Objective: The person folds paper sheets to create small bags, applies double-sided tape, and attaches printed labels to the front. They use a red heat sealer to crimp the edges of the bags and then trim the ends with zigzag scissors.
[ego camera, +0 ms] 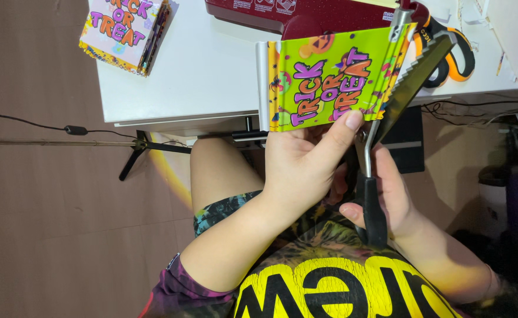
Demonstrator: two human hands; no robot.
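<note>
My left hand [306, 171] holds a lime-green printed treat bag [329, 79] by its lower edge, thumb pressed on the front. The bag is held up in front of the white table [182, 76]. My right hand [394, 200] grips the black handles of zigzag-edged shears [409, 88]. Their blades stand apart around the bag's right edge.
A stack of pink printed bags [123, 29] lies on the table's left corner. A dark red flat machine [306, 15] sits at the back, and orange-and-black scissors [456, 56] lie to its right. A cable [76, 130] runs across the brown floor, and a dark bin [500, 182] stands at right.
</note>
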